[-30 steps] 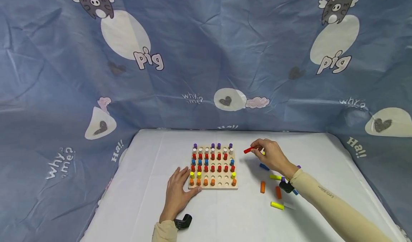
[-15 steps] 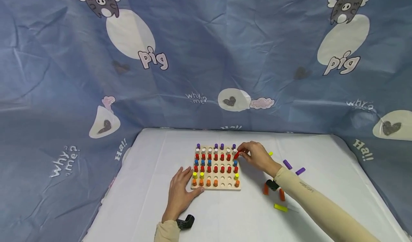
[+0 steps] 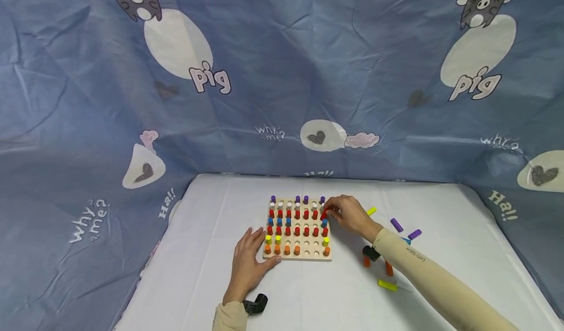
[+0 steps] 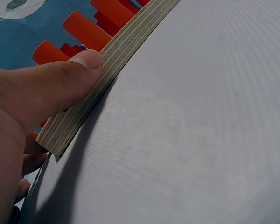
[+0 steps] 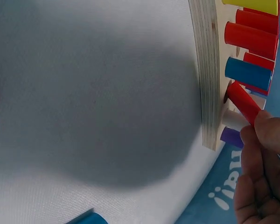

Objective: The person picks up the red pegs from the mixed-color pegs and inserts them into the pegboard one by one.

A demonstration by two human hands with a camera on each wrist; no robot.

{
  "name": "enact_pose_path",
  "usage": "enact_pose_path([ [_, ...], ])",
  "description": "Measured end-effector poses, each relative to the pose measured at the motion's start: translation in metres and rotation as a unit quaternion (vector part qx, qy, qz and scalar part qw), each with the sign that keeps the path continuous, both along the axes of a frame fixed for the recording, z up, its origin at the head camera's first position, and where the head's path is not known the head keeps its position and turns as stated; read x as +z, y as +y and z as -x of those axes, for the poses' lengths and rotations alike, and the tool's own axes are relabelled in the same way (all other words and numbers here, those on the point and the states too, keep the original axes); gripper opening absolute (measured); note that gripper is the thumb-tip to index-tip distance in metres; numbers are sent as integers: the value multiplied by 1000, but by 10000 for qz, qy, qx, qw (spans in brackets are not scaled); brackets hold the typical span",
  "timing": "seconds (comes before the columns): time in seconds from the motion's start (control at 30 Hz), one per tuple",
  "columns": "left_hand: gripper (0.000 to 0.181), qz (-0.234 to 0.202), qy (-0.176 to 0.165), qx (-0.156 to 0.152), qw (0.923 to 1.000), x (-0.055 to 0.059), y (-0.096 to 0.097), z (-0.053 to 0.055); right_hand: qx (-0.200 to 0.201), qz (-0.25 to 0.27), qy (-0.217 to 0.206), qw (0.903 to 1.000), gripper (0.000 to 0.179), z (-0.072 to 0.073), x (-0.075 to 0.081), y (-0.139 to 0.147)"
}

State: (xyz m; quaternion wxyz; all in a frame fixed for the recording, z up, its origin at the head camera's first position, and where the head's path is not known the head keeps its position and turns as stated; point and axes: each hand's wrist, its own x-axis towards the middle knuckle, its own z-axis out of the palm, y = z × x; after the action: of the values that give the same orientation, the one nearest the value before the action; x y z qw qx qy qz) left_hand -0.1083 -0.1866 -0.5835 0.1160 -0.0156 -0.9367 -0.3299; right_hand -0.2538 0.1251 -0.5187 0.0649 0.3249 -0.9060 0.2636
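Note:
A pale wooden pegboard (image 3: 301,258) stands on the white table, with rows of purple, white, red, blue, yellow and orange pegs upright in it. At its front left corner rests my left hand (image 3: 247,265), fairly straight fingers along the left side. In the left wrist view the thumb (image 4: 86,70) presses the front edge. My right hand (image 3: 351,217) pinches a red peg (image 5: 245,102) between thumb and fingers. That peg is tilted, its lower end at a hole beside the board's right edge, between a blue peg (image 5: 248,73) and a white peg (image 5: 234,120).
Loose pegs lie right of the board: a yellow peg (image 3: 372,211), two purple ones (image 3: 396,224), orange ones (image 3: 389,268) and another yellow peg (image 3: 387,285). The right forearm (image 3: 434,272) partly covers this area. A blue printed cloth (image 3: 282,76) hangs behind the table.
My right hand has carried the red peg leftward from beyond the board to a hole at its right edge, tilting it steeper. The left hand stays at the corner.

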Motion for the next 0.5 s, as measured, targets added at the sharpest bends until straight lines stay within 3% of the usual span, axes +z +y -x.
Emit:
enact_pose_path([
  [0.5, 84, -89, -54, -37, 9999, -1, -1, -1, 201, -121, 226, 9995, 11, -3, -2, -3],
])
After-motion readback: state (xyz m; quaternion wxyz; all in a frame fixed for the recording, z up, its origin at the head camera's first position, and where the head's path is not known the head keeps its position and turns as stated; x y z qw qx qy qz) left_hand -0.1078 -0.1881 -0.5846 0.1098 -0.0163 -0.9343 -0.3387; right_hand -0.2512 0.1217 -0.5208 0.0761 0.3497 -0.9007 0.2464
